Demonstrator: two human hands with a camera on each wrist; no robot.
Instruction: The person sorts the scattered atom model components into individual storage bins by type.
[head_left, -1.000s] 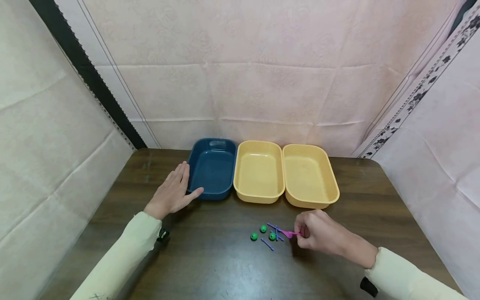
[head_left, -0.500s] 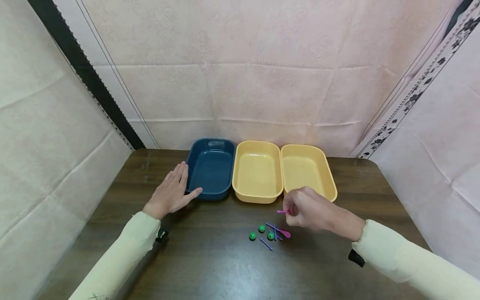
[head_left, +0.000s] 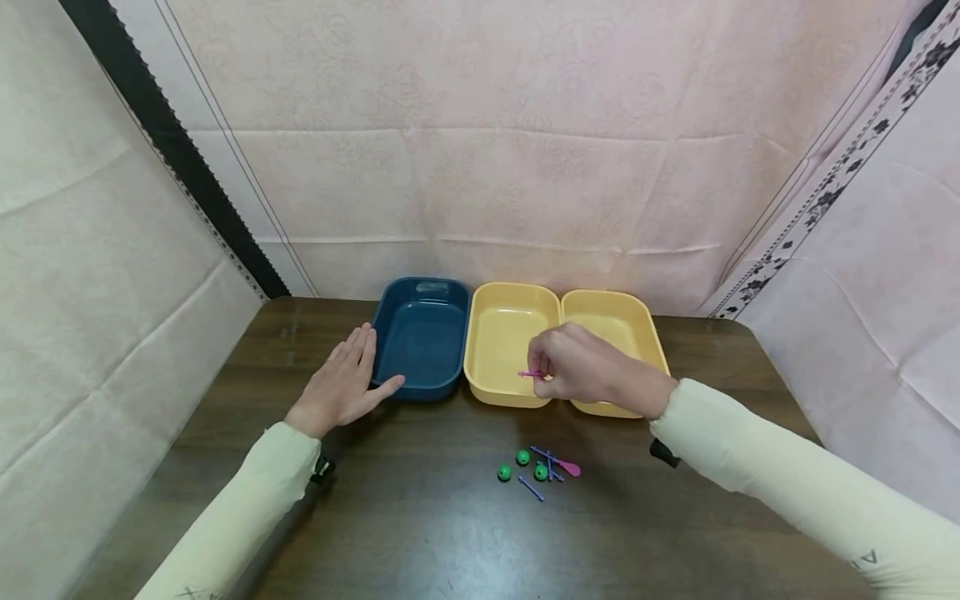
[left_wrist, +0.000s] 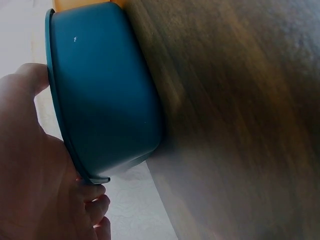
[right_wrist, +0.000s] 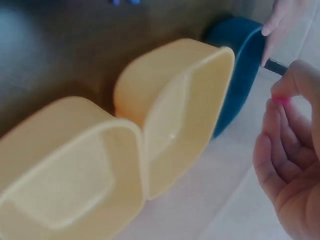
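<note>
- Table (head_left: 420,533): dark wood surface fills the lower half of the head view. A dropped part could roll across it and off an edge.
- Trays: three stand rim to rim at frame centre, namely the blue tray (head_left: 420,337) on the left, the middle yellow tray (head_left: 498,342), and the right yellow tray (head_left: 626,321), which is partly hidden behind the right forearm. The shared rims touch, so a release made over a rim could send the part into the neighbouring tray.
- Left hand (head_left: 341,387): lies flat at centre left, fingers straight and together, thumb against the near corner of the blue tray. The left wrist view shows the palm (left_wrist: 30,175) along that tray's rim. Any lean on it could push the tray against its neighbour and shift the row.
- Right hand (head_left: 581,367): held above the near right part of the middle yellow tray, fingers curled, pinching a pink stick (head_left: 530,374) between thumb and fingertip. Only the pink tip (right_wrist: 281,100) shows in the right wrist view. The grip is slight; the stick could pivot or slip out early.
- Loose parts: three green balls (head_left: 522,457), purple sticks (head_left: 532,488) and a pink piece (head_left: 572,468) lie close together at lower centre. The right sleeve, passing near them, could scatter the balls.
</note>
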